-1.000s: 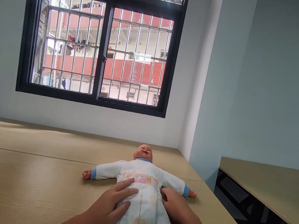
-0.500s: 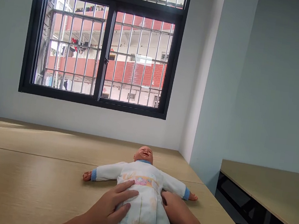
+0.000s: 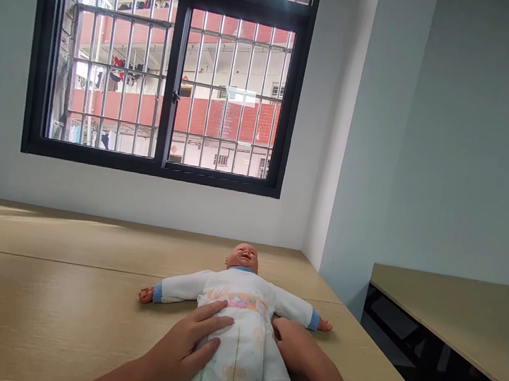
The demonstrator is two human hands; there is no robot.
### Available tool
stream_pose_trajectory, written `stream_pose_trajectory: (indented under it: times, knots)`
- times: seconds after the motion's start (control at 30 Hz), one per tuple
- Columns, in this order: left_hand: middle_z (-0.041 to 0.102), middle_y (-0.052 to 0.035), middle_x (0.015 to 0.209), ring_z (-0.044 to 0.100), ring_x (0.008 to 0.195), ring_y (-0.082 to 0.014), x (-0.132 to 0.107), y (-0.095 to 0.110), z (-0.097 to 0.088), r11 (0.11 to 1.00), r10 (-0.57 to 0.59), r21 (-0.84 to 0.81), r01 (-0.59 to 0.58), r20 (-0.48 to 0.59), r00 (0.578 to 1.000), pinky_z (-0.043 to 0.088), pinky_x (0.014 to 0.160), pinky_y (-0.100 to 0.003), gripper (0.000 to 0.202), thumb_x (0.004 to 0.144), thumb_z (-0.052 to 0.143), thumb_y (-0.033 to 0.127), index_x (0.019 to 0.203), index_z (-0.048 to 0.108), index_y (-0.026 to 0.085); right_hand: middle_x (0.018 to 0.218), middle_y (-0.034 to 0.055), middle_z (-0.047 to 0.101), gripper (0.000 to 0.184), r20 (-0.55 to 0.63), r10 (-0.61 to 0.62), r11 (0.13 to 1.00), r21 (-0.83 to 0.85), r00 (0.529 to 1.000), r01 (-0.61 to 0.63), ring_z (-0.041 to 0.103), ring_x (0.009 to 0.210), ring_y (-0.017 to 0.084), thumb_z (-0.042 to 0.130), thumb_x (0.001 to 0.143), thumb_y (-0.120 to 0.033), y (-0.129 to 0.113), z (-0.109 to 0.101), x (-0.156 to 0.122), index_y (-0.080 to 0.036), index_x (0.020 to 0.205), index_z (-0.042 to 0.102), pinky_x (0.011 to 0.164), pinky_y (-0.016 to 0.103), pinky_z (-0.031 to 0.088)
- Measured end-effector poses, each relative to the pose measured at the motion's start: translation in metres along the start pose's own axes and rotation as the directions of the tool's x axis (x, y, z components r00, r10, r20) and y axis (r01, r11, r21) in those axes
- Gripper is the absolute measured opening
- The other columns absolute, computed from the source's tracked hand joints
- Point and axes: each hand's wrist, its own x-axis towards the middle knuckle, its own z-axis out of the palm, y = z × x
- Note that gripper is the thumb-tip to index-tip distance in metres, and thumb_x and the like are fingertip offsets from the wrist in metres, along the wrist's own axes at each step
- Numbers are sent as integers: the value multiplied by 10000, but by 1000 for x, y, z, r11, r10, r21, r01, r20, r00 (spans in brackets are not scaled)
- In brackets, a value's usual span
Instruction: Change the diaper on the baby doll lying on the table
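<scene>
A baby doll (image 3: pixel 243 258) lies on its back on a light wood table (image 3: pixel 56 308), arms spread and head pointing away from me. It wears a white long-sleeved suit with blue cuffs and a white diaper (image 3: pixel 235 363) with a coloured waistband. My left hand (image 3: pixel 182 343) rests flat across the diaper's left side, fingers apart. My right hand (image 3: pixel 294 346) presses at the doll's waist on the other side, its fingertips partly hidden against the suit. The doll's legs run off the bottom of the picture.
The table's far edge meets a pale wall, and a seam crosses the tabletop behind the doll. A barred black-framed window (image 3: pixel 170 79) is above. A lower wooden counter (image 3: pixel 448 316) with a black front stands to the right, beyond the table's edge.
The view has shifted slightly, with the window sliding left. Both hands stay in the same places on the doll, and the doll has not visibly moved.
</scene>
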Motion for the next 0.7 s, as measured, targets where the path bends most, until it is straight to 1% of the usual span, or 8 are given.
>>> stream_pose_trajectory:
  times: [0.1,0.2,0.27,0.4,0.47,0.53,0.6,0.7]
  knots:
    - [434,-14,1555,432,1421,-270,1,1,-1,1000,1,19,-1,17,1000,374,1179,-449,397,981,493,361,1355,627,347,883,117,766,148,50,-22,1000,0,998,22,678,786,299,587,814,-316,0,0,0,-242,737,689,587,367,314]
    - [422,-16,1563,427,1424,-270,1,0,-1,999,12,37,-13,29,1000,377,1176,-452,401,985,486,348,1363,619,341,812,121,750,133,14,-24,1000,12,1000,24,635,703,265,621,785,-255,0,1,0,-225,660,656,588,365,287]
    - [414,-18,1569,413,1432,-267,1,-1,0,999,22,39,-23,28,999,365,1183,-456,401,992,471,338,1367,614,334,781,118,741,130,0,-40,999,23,999,40,603,662,238,626,776,-214,1,1,0,-211,649,651,590,358,267]
    - [397,-44,1578,390,1443,-267,2,-1,-1,998,31,44,-34,70,997,348,1192,-467,419,1002,443,324,1392,596,289,772,100,733,120,2,-54,998,43,999,54,547,634,186,623,799,-192,1,1,-1,-183,696,684,602,332,252]
    - [393,-55,1579,379,1449,-266,3,0,-1,998,31,53,-35,80,996,340,1196,-468,427,1006,432,318,1400,589,267,804,98,736,128,23,-38,998,42,999,37,524,644,161,619,823,-203,0,1,-1,-164,728,695,612,318,248]
    - [387,-57,1583,372,1452,-262,3,1,-1,998,32,57,-37,83,996,337,1198,-460,430,1011,423,319,1404,585,255,852,105,735,150,68,-13,1000,3,998,13,514,669,139,603,853,-210,-1,0,-2,-131,778,705,624,309,243]
    - [380,-52,1587,368,1454,-258,4,2,-2,998,31,59,-36,90,995,339,1198,-451,431,1015,416,323,1407,580,255,897,119,736,173,85,-4,1000,-19,996,5,515,691,133,587,881,-217,-2,-1,-3,-107,829,710,633,306,246]
    - [375,-37,1590,356,1461,-254,4,2,-3,998,21,61,-27,101,995,342,1197,-439,432,1016,414,332,1411,574,267,954,131,744,201,112,1,998,-66,994,6,541,711,149,560,915,-241,-3,-3,-3,-114,883,712,639,300,265]
